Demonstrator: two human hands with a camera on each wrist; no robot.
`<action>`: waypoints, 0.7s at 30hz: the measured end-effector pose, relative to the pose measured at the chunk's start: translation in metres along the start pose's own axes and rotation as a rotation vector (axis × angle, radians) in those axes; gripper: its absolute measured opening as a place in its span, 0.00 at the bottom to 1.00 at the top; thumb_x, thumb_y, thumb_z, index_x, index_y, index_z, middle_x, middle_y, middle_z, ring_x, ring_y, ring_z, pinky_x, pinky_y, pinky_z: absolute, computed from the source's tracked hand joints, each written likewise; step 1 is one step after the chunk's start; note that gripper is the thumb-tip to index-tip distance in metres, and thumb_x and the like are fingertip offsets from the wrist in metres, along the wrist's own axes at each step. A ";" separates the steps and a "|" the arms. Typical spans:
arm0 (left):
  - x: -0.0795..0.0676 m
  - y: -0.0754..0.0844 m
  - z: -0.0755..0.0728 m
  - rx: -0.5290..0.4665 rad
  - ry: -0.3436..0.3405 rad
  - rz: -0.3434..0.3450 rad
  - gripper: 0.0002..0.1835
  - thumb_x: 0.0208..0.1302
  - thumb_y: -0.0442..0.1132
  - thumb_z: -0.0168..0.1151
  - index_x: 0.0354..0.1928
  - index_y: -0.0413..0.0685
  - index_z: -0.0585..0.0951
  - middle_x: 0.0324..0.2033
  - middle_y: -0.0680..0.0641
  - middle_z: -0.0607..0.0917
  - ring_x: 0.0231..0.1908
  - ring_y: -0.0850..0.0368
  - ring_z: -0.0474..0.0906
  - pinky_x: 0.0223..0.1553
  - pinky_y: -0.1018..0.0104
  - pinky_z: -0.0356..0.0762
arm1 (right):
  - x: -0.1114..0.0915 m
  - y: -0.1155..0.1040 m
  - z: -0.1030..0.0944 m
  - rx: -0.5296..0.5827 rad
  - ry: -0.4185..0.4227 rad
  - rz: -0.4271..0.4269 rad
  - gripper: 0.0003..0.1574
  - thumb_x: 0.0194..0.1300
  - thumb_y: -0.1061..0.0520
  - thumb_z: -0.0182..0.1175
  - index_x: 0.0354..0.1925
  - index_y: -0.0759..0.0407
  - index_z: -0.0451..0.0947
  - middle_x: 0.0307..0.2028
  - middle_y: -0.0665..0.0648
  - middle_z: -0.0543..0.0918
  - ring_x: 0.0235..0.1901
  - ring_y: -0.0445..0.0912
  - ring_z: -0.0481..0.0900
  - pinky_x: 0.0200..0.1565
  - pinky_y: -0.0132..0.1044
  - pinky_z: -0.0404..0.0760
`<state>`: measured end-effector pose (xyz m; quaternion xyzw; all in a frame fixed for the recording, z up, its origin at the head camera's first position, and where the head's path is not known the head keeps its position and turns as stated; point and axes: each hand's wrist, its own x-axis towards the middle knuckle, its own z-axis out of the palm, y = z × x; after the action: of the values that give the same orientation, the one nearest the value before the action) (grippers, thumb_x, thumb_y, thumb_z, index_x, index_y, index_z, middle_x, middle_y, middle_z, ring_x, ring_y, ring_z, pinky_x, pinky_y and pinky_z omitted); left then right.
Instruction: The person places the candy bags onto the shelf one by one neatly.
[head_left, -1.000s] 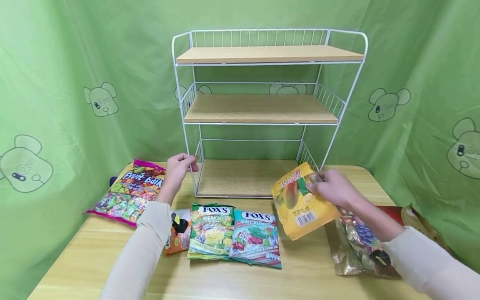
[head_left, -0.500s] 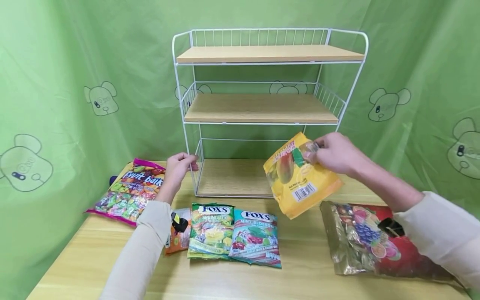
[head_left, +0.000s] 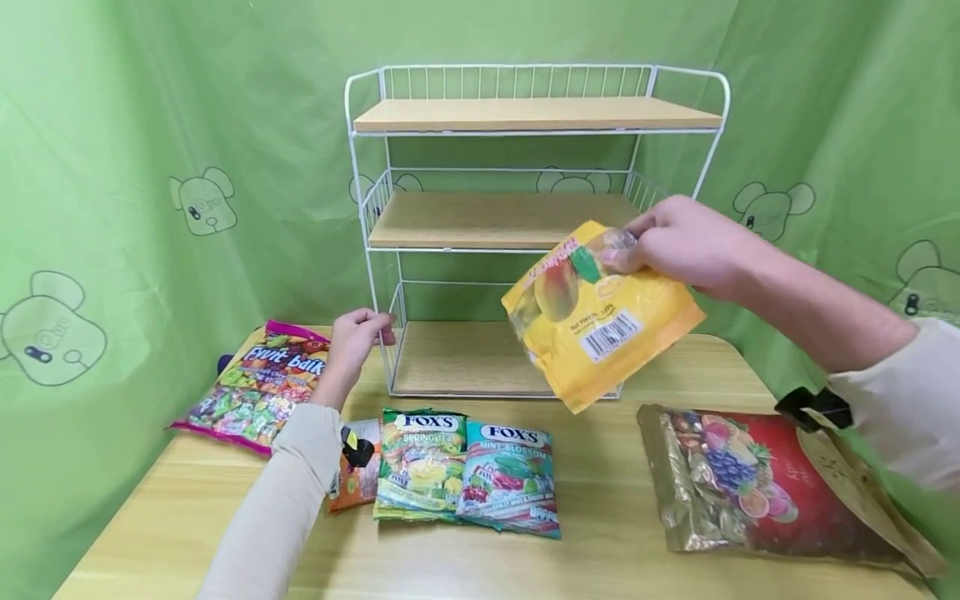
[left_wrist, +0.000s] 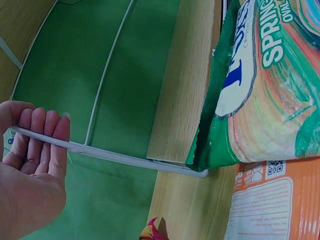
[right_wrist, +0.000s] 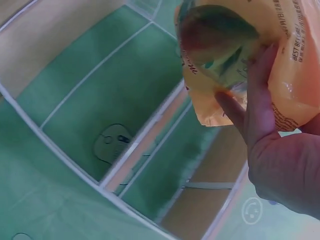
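A yellow bag with a mango picture [head_left: 592,312] hangs tilted in my right hand [head_left: 686,246], which pinches its upper edge in front of the shelf's middle and lower boards. The right wrist view has the same yellow bag [right_wrist: 235,60] between thumb and fingers. My left hand [head_left: 358,337] grips the front left upright of the white wire shelf rack [head_left: 525,229]. Fingers curl round that post [left_wrist: 47,140] in the left wrist view. Below the rack lie a green Fox's Spring Tea bag [head_left: 422,467] and a blue Fox's Mint Blossom bag [head_left: 510,479], side by side.
A Fruit candy bag with pink edges [head_left: 262,387] lies left of the rack. An orange packet [head_left: 356,475] sits partly behind my left wrist. On the right rests a large red and gold bag [head_left: 780,492]. Green cloth [head_left: 277,83] surrounds the wooden table [head_left: 195,508].
My right hand has lifted the yellow mango bag up and toward the middle shelf, uncovering more of the red and gold bag. The left hand has stayed on the post.
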<state>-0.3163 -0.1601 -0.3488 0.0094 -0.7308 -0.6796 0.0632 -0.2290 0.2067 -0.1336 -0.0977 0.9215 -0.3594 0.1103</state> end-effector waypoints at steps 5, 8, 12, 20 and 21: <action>0.016 -0.018 -0.001 -0.010 0.016 0.004 0.07 0.69 0.36 0.62 0.33 0.41 0.79 0.23 0.56 0.84 0.34 0.56 0.83 0.59 0.56 0.81 | -0.001 -0.021 -0.017 0.116 0.022 0.032 0.33 0.77 0.56 0.52 0.71 0.73 0.60 0.40 0.59 0.86 0.34 0.49 0.88 0.38 0.44 0.90; 0.019 -0.023 -0.001 -0.011 0.026 0.007 0.07 0.69 0.38 0.63 0.32 0.43 0.79 0.24 0.55 0.85 0.33 0.58 0.83 0.57 0.57 0.82 | 0.000 -0.032 -0.033 0.171 0.058 0.048 0.35 0.76 0.50 0.55 0.71 0.69 0.61 0.39 0.56 0.86 0.34 0.49 0.88 0.37 0.43 0.90; 0.019 -0.024 -0.001 -0.015 0.027 0.028 0.07 0.68 0.38 0.63 0.31 0.44 0.79 0.25 0.54 0.85 0.32 0.59 0.83 0.58 0.54 0.82 | 0.003 -0.047 -0.057 0.258 0.159 0.069 0.32 0.70 0.46 0.64 0.63 0.61 0.69 0.38 0.54 0.87 0.33 0.48 0.88 0.34 0.40 0.89; 0.017 -0.021 -0.003 -0.023 0.027 0.021 0.07 0.68 0.37 0.62 0.31 0.44 0.78 0.25 0.55 0.84 0.31 0.60 0.83 0.55 0.58 0.84 | 0.025 -0.068 -0.082 0.717 0.343 0.108 0.30 0.56 0.59 0.76 0.55 0.53 0.76 0.52 0.53 0.82 0.48 0.46 0.85 0.45 0.37 0.89; 0.017 -0.021 -0.004 -0.021 0.026 0.022 0.07 0.68 0.36 0.62 0.31 0.44 0.78 0.25 0.55 0.84 0.31 0.60 0.83 0.54 0.60 0.84 | 0.027 -0.070 -0.082 0.762 0.345 0.096 0.31 0.58 0.60 0.75 0.58 0.52 0.74 0.54 0.53 0.81 0.51 0.47 0.84 0.47 0.37 0.89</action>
<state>-0.3340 -0.1668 -0.3678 0.0092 -0.7229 -0.6862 0.0802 -0.2699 0.2021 -0.0302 0.0549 0.7311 -0.6800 -0.0007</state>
